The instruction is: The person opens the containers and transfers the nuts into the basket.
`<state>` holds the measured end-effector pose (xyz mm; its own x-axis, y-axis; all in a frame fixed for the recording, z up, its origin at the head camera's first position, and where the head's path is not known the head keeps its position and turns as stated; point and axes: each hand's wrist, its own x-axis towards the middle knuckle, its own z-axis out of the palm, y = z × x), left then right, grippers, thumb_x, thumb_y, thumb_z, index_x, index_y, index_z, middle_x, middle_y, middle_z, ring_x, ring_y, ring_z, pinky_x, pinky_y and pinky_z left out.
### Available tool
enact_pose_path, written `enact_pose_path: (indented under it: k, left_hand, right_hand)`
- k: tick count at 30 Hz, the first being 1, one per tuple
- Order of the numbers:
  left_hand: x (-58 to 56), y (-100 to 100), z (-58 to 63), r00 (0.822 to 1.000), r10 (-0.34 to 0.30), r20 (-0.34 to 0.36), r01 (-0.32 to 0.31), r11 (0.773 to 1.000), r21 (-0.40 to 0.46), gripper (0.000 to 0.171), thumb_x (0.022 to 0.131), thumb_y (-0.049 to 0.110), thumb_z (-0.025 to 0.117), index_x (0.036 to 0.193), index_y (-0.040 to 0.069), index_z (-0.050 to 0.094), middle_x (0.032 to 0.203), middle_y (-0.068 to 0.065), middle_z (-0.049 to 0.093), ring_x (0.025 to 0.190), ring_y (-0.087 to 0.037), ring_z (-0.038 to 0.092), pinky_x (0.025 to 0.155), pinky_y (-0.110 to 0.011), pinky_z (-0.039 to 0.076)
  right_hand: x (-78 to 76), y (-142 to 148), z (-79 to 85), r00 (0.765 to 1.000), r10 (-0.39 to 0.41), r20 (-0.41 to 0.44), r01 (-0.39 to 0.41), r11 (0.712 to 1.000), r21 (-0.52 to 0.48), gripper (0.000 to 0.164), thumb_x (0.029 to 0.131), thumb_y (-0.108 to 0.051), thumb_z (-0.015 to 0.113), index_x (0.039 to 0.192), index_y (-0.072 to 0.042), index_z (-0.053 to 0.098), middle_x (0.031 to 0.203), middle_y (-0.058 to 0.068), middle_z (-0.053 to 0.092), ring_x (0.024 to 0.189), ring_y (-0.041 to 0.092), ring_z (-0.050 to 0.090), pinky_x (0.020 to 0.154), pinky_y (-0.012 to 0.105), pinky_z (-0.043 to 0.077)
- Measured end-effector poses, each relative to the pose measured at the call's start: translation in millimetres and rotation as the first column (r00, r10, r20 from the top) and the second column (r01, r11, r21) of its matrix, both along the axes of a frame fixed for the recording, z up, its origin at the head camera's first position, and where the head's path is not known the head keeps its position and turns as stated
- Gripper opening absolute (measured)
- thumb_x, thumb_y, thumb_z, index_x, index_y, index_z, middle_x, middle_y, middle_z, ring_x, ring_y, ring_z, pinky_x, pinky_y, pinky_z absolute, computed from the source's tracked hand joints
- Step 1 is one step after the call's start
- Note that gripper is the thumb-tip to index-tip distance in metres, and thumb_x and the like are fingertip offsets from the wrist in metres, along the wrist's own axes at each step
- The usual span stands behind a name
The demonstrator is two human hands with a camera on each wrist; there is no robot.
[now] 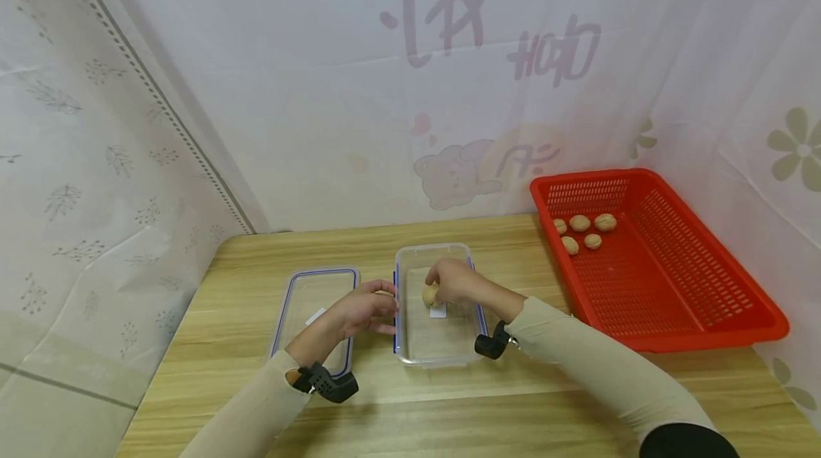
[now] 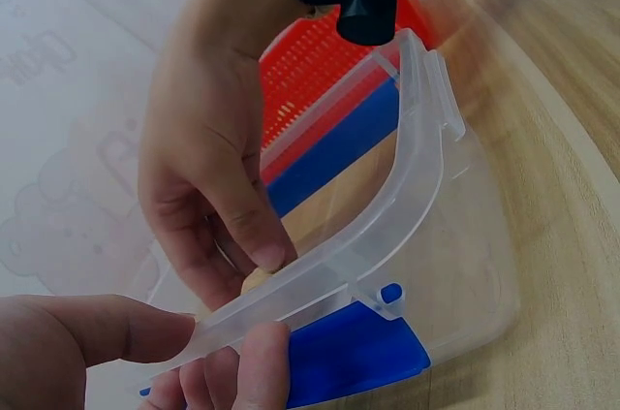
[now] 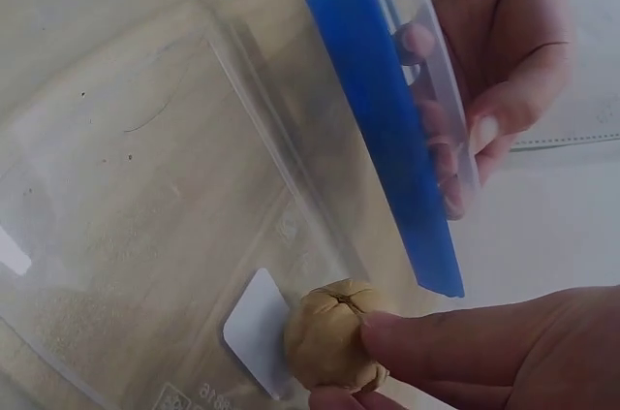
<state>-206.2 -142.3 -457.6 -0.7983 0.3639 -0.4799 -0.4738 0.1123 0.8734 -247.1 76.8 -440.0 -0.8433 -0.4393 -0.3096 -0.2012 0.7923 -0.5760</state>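
A clear plastic food container [image 1: 420, 340] with blue side latches stands on the table without its lid. Inside it, my right hand [image 1: 455, 281] pinches a walnut [image 3: 334, 337] between thumb and fingers, low over the container's floor beside a white label [image 3: 258, 332]. My left hand [image 1: 367, 308] grips the container's left side, its thumb at the rim and its fingers by the blue latch [image 2: 358, 357]. From the left wrist, most of the walnut is hidden behind the rim and the right hand.
The container's clear lid [image 1: 321, 287], edged in blue, lies left of it, partly under the left forearm. At the right, a red plastic basket [image 1: 667, 287] holds several walnuts [image 1: 580, 223] near its far left corner. A printed curtain [image 1: 321, 123] hangs behind the wooden table [image 1: 449, 415].
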Motion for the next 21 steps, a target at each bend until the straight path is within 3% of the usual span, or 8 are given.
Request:
enact_pose_path:
  k: [8, 21]
  left_hand:
    - [-0.6, 2, 1.6, 1.000, -0.004, 0.007, 0.004, 1.000, -0.001, 0.041, 0.090, -0.001, 0.055, 0.128, -0.006, 0.042, 0.092, -0.006, 0.053, 0.085, -0.016, 0.054, 0.078, -0.040, 0.065]
    - [0.7, 1, 2.2, 1.000, -0.003, 0.006, 0.003, 1.000, -0.001, 0.040, 0.090, -0.001, 0.055, 0.127, -0.005, 0.042, 0.091, -0.005, 0.052, 0.085, -0.015, 0.053, 0.079, -0.040, 0.065]
  right_hand:
    - [-1.8, -3, -2.4, 1.000, 0.020, 0.005, -0.020, 1.000, -0.021, 0.031, 0.081, 0.000, 0.082, 0.110, -0.002, 0.073, 0.104, 0.011, 0.069, 0.100, 0.026, 0.063, 0.090, 0.039, 0.057]
    - [-7.8, -3, -10.4, 0.996, 0.080, 0.032, -0.077, 0.993, -0.085, 0.033, 0.081, 0.001, 0.082, 0.113, -0.004, 0.074, 0.120, 0.010, 0.071, 0.116, 0.028, 0.063, 0.103, 0.041, 0.054]
